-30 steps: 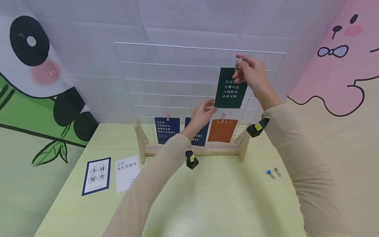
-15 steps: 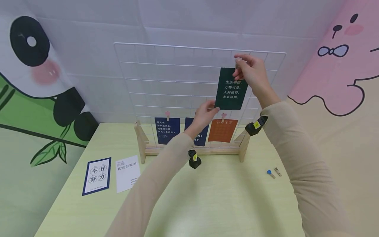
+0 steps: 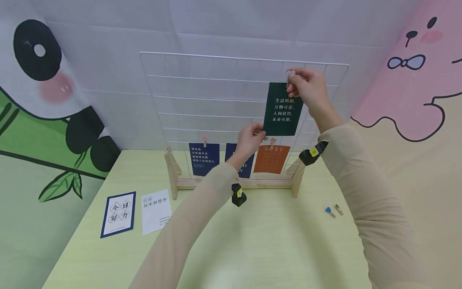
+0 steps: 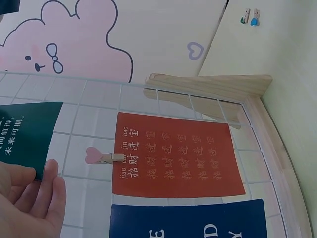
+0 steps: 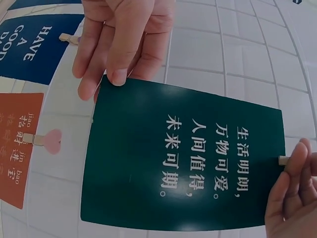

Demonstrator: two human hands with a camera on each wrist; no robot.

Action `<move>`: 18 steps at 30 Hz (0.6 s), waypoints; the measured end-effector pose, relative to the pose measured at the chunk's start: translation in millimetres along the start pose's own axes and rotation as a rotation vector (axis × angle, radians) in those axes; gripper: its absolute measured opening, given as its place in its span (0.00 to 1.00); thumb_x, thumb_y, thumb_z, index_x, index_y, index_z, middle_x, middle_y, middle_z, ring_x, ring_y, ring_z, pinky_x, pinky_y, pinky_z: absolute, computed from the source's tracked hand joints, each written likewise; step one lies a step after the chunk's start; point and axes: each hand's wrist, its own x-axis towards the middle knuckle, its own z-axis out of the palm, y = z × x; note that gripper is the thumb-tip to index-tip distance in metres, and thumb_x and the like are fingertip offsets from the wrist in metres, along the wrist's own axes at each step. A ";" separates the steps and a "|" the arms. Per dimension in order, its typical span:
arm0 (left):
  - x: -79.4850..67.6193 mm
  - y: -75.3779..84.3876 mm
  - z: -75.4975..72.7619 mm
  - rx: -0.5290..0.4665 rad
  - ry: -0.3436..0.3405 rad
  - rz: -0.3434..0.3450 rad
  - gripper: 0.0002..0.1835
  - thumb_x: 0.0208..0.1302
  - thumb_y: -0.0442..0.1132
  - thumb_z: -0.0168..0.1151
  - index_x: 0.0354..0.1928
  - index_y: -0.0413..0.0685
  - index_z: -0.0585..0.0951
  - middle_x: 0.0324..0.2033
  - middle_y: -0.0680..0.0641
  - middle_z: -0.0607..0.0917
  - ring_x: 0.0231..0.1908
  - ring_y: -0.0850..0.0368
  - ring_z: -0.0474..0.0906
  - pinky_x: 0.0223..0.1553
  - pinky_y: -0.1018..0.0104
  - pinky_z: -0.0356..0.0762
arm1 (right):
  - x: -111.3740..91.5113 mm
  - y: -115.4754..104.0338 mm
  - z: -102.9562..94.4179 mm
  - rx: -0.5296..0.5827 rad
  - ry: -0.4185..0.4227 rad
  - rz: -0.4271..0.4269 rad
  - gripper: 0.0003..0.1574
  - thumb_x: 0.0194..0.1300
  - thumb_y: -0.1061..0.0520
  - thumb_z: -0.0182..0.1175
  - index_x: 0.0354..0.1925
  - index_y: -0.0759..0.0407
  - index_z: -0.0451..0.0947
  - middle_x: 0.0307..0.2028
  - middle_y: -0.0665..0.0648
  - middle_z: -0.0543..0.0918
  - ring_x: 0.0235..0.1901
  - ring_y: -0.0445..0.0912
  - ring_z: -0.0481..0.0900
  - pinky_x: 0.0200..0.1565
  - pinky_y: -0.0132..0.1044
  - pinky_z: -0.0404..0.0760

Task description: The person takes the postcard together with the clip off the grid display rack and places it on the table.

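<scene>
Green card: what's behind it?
The white wire grid and, past it, the pale backdrop show around the green card. The patch it covers is hidden, so wires or anything else directly behind can't be seen.

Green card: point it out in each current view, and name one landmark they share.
Head: the green card is right of centre, above the orange card.
Left wrist: the green card is at the left edge, partly cut off.
Right wrist: the green card fills the middle, its lettering turned sideways.
Shared landmark: the orange card with its pink heart clip.
</scene>
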 end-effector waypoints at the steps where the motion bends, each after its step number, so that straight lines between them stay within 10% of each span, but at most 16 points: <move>1: 0.2 -0.1 0.1 -0.002 0.002 0.002 0.09 0.63 0.48 0.50 0.44 0.61 0.74 0.32 0.58 0.77 0.31 0.68 0.75 0.34 0.72 0.75 | -5.2 -6.9 0.7 0.026 -0.002 0.020 0.21 0.54 0.45 0.60 0.45 0.53 0.78 0.27 0.61 0.77 0.23 0.50 0.75 0.28 0.31 0.77; 8: -1.0 2.4 0.6 0.035 0.017 0.021 0.08 0.64 0.48 0.50 0.41 0.60 0.75 0.30 0.60 0.78 0.31 0.69 0.74 0.35 0.73 0.74 | -54.6 -62.6 12.4 -0.016 0.032 0.056 0.17 0.61 0.54 0.55 0.47 0.60 0.76 0.23 0.56 0.71 0.18 0.42 0.66 0.23 0.26 0.70; 18: -1.4 0.3 -3.1 0.032 0.016 0.021 0.08 0.63 0.47 0.50 0.42 0.59 0.76 0.31 0.60 0.78 0.32 0.70 0.74 0.35 0.73 0.74 | -58.5 -67.2 13.6 0.045 0.074 -0.004 0.16 0.59 0.55 0.57 0.44 0.61 0.78 0.23 0.56 0.71 0.17 0.42 0.64 0.20 0.26 0.67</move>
